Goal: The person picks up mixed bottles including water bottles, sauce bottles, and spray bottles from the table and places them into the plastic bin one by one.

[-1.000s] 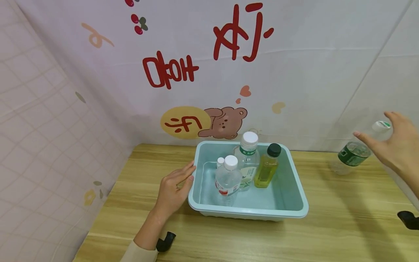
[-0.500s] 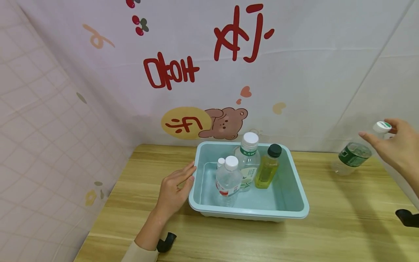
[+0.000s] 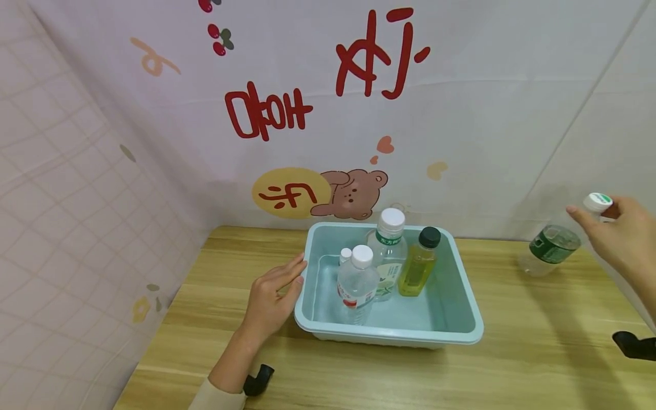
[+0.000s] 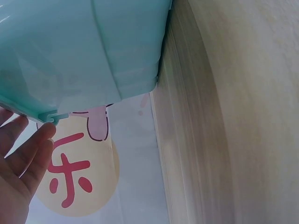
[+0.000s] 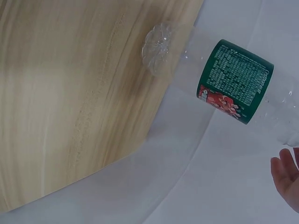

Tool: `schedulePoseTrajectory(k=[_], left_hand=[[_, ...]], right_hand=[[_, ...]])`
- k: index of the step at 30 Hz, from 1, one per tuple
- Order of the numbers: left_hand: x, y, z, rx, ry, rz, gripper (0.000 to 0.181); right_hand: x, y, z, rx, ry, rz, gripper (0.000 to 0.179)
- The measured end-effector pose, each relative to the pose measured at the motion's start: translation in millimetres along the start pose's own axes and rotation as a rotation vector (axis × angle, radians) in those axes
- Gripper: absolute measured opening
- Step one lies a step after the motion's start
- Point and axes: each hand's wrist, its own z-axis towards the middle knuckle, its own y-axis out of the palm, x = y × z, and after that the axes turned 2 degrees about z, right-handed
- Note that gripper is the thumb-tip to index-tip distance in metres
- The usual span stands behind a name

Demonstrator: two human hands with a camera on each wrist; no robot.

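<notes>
In the head view my left hand [image 3: 274, 293] touches the left rim of a light blue plastic basin [image 3: 389, 335], its fingers fairly straight. The left wrist view has those fingertips [image 4: 46, 130] at the basin's rim. On the far right, my right hand [image 3: 622, 233] holds a clear plastic bottle [image 3: 556, 245] near its neck, thumb on one side and fingers on the other. That bottle has a green label [image 5: 236, 81] and a white cap [image 3: 598, 201]; its base looks to be on the table. Only part of the right hand shows in the right wrist view.
Inside the basin stand a large clear bottle [image 3: 388, 250], a clear bottle with a red-and-white label [image 3: 357, 282], a yellow-green bottle with a black cap [image 3: 417, 267] and a small white-capped bottle [image 3: 345, 254]. Behind the wooden table [image 3: 512, 364] hangs a printed cloth [image 3: 487, 114].
My right hand has come down and its thumb and fingers have closed in around the bottle's neck. The left hand and the basin have stayed put.
</notes>
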Motion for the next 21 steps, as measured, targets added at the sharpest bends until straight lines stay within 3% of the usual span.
schedulePoseTrajectory(k=[3, 11, 18, 21], left_hand=[[0.0, 0.1, -0.1, 0.000, 0.003, 0.002, 0.033], [0.2, -0.7, -0.1, -0.002, 0.003, 0.009, 0.033], [0.0, -0.5, -0.4, -0.001, 0.005, 0.003, 0.033], [-0.4, 0.1, -0.3, 0.002, 0.013, 0.001, 0.033]], right_hand=[[2.2, 0.5, -2.8, -0.019, 0.018, 0.010, 0.085], [1.5, 13.1, -3.0, 0.110, -0.045, 0.015, 0.064], [-6.6, 4.3, -5.8, 0.050, 0.044, 0.062, 0.075], [-9.9, 2.9, -6.4, 0.075, 0.044, 0.083, 0.073]])
